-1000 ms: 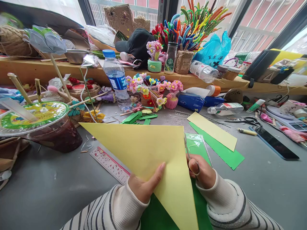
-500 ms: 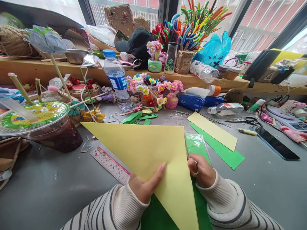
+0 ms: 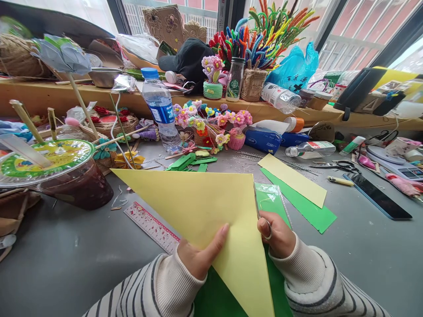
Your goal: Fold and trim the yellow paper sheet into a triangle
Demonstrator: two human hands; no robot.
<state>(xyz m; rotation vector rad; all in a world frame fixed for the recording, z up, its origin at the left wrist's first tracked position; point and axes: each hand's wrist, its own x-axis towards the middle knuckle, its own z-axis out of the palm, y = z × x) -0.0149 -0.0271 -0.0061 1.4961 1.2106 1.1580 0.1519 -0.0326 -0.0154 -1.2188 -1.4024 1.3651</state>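
Observation:
A yellow sheet of paper [image 3: 211, 198], folded into a triangle, lies between my hands with one point toward the left. My left hand [image 3: 205, 257] grips its lower left edge, thumb on top and fingers hidden underneath. At the right edge of the paper, my right hand [image 3: 277, 233] is closed round the finger loop of scissors, whose blades run along that edge, mostly hidden. Green paper [image 3: 221, 295] lies under the yellow sheet, and a clear plastic sleeve [image 3: 274, 198] shows behind it.
A pink-patterned ruler [image 3: 152, 226] and a drink cup [image 3: 82, 180] are at the left. Yellow and green strips [image 3: 297, 180], other scissors [image 3: 346, 166] and a phone [image 3: 378, 196] lie right. Behind stand a water bottle [image 3: 160, 110] and craft flowers [image 3: 211, 119].
My right hand has shifted very slightly left along with the scissors. My left hand and the yellow paper look almost unchanged.

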